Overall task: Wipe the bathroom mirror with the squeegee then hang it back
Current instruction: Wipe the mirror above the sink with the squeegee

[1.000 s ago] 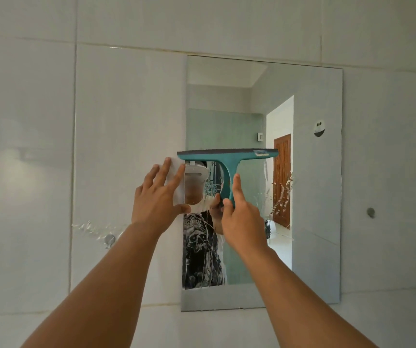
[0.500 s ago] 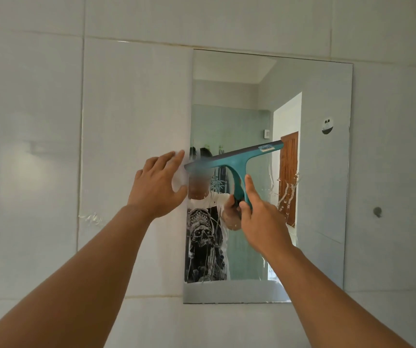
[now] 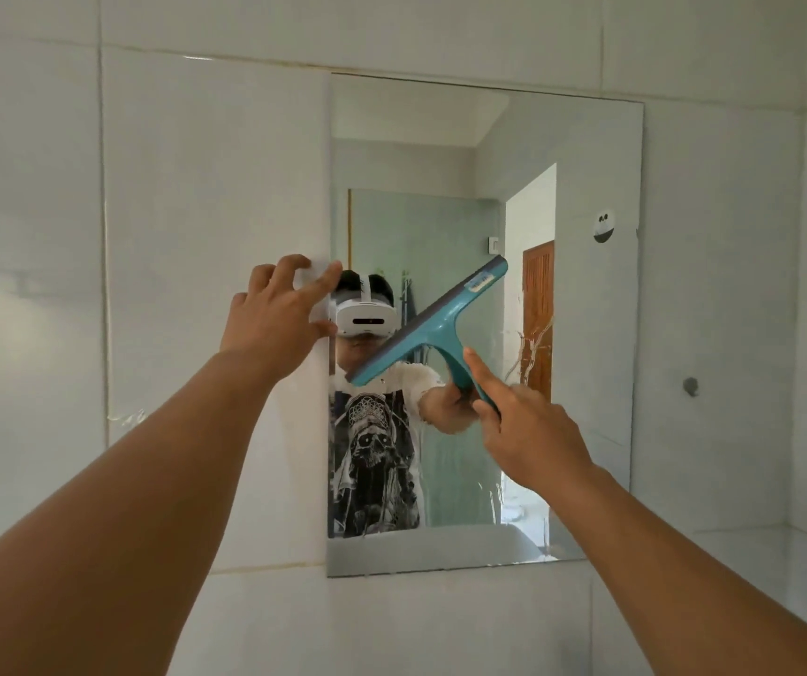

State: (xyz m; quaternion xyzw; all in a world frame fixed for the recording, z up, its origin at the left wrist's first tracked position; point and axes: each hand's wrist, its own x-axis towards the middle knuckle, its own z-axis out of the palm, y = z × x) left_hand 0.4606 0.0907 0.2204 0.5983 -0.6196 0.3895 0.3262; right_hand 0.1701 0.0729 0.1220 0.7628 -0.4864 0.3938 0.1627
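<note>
A frameless rectangular mirror hangs on the white tiled wall. A teal squeegee lies against the glass near its middle, its blade tilted with the right end high and the left end low. My right hand grips its handle, index finger stretched along the stem. My left hand rests flat on the wall at the mirror's left edge, fingers spread, with something white under them. Soapy streaks show on the glass to the right of the squeegee.
A small metal hook sticks out of the wall right of the mirror. A round sticker sits on the glass near its upper right. A tiled ledge runs along the lower right corner. Foam smears mark the left wall.
The squeegee blade has turned from level to steeply tilted, right end up, and its left end has dropped. My left hand stays at the mirror's left edge. The view has shifted closer.
</note>
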